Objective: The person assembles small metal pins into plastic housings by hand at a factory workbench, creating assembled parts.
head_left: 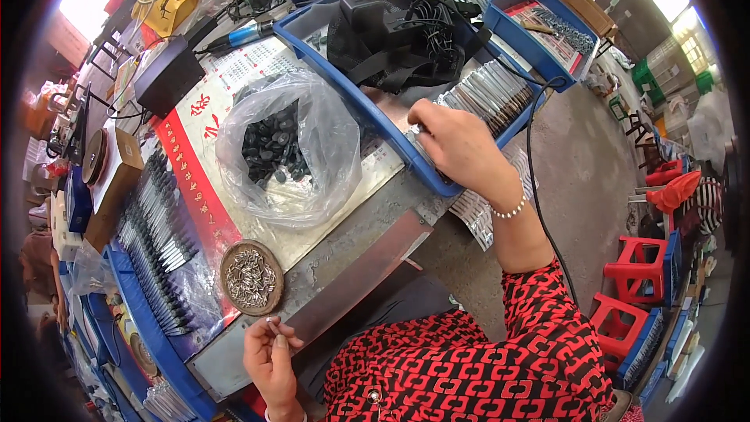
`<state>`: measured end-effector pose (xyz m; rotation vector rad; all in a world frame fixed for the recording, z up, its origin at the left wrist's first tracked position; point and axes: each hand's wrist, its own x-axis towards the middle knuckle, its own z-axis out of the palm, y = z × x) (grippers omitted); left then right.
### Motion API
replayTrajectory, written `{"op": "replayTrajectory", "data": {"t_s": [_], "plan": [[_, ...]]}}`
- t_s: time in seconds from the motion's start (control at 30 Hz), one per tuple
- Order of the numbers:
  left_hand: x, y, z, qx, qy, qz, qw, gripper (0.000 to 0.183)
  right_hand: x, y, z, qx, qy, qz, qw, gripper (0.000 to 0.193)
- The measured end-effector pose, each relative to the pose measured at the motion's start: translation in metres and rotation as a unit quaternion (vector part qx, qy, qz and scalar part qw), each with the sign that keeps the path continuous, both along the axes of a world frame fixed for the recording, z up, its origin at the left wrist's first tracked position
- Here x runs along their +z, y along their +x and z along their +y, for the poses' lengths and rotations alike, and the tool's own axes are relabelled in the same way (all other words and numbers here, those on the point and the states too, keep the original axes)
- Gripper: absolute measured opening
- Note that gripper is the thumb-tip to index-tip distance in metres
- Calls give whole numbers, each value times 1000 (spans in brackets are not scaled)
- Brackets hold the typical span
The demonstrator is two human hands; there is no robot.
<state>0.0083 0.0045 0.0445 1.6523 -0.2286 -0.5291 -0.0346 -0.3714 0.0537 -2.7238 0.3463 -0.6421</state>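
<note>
Workbench surface (344,242) runs diagonally from lower left to upper right of the frame, covered by a printed calendar sheet with a red border.

Far left: a blue tray (148,320) holds rows of thin, pale, metal-tipped parts, laid side by side. This stock appears sorted.

Lower left centre: a small round dish (251,277) contains a heap of tiny metal pins. The left hand (269,359) sits just below the dish, thumb and forefinger pinched on one small metal pin (273,322).

Centre: a clear plastic bag (285,148) of small black caps lies open on the calendar sheet.

Upper centre: a large blue tray (375,113) carries black cabled adapters and further rows of thin parts (488,94) at its right end. The right hand (457,144) reaches into this tray, fingers curled down at the tray edge beside those rows; whether it grips a part cannot be determined.

Assessment: work appears mid-run. Filled rows exist at both ends, while dish and bag remain well stocked, so many pieces are judged left to process.
</note>
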Motion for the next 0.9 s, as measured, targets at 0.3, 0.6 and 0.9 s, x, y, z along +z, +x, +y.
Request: {"op": "replayTrajectory", "data": {"t_s": [0.3,0.6,0.9], "plan": [[-11,-8,-13,-13,-102,48,994,22,37,-26,108,180,258,-62,947,16],[-15,-21,-5,9,-163,66,984,15,-4,9,173,350,412,134,830,25],[-26,-26,11,-1,-67,-38,997,12,-20,5,212,264,523,111,803,21]]}}
